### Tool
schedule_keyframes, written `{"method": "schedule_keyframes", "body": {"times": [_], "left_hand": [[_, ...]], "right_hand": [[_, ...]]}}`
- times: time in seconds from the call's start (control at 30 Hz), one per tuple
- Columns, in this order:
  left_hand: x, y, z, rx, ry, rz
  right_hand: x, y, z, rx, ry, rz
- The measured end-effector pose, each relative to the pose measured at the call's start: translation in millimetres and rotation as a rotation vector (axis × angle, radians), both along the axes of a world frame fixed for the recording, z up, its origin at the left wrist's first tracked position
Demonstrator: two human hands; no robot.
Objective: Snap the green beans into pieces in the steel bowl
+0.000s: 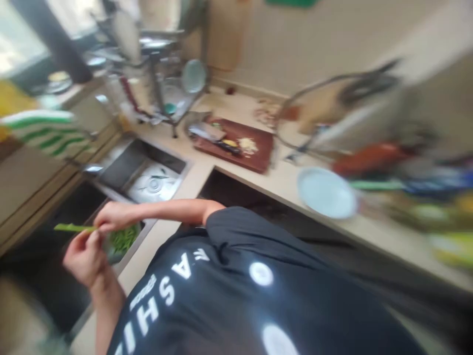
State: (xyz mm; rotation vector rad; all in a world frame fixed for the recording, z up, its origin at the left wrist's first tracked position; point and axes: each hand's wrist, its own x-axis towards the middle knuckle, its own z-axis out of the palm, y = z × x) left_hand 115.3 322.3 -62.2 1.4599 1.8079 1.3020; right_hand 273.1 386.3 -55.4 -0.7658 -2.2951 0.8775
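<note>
A long, thin green vegetable stalk is pinched between my two hands over the sink, its free end pointing left. My left hand comes up from the bottom and grips the stalk with bent fingers. My right hand meets it from the right, fingertips closed on the stalk's near end. Below and beside my hands lies a heap of green vegetable pieces, partly covered by my right hand and forearm. The picture is blurred, so the exact kind of vegetable cannot be made out.
Behind is a second steel sink basin with a drain. A brown cutting board holds a knife and chopped pale pieces. A pale blue plate sits at the counter edge; a dish rack stands behind.
</note>
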Motion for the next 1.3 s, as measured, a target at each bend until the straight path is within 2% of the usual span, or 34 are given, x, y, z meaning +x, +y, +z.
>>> {"method": "schedule_keyframes", "body": {"times": [0.07, 0.2, 0.3, 0.4, 0.53, 0.63, 0.83, 1.0, 1.13, 1.3], "left_hand": [[-1.7, -8.6, -3.7, -0.006, -0.1, 0.166], [-18.9, -18.9, -8.2, 0.036, -0.244, 0.136], [-29.3, -26.8, -13.9, 0.084, -0.373, 0.198], [-31.8, -34.8, -19.6, 0.091, -0.552, 0.251], [-31.5, -40.6, -26.9, 0.064, -0.742, 0.279], [-30.9, -42.5, -31.2, 0.062, -0.731, 0.287], [-27.1, -46.9, -34.7, 0.078, -0.625, 0.291], [-27.6, -51.1, -37.4, 0.102, -0.587, 0.348], [-27.5, -54.9, -36.8, 0.111, -0.595, 0.388], [-24.1, -56.8, -35.6, 0.124, -0.617, 0.429]], "right_hand": [[-8.5, -9.3, 5.8, 0.041, -0.134, -0.018], [-36.9, -14.2, -7.8, 0.083, -0.09, 0.003], [-57.3, -20.5, -20.3, 0.07, 0.01, -0.029], [-67.9, -29.3, -26.9, -0.054, 0.105, -0.03], [-71.2, -30.7, -33.7, -0.345, 0.124, -0.021], [-70.5, -24.1, -40.3, -0.426, 0.13, 0.0], [-70.6, -13.2, -46.9, -0.391, 0.207, 0.103], [-68.4, -12.8, -42.3, -0.388, 0.12, 0.198], [-67.6, -13.9, -36.2, -0.286, 0.028, 0.248], [-74.5, -18.7, -34.3, -0.197, 0.031, 0.236]]}}
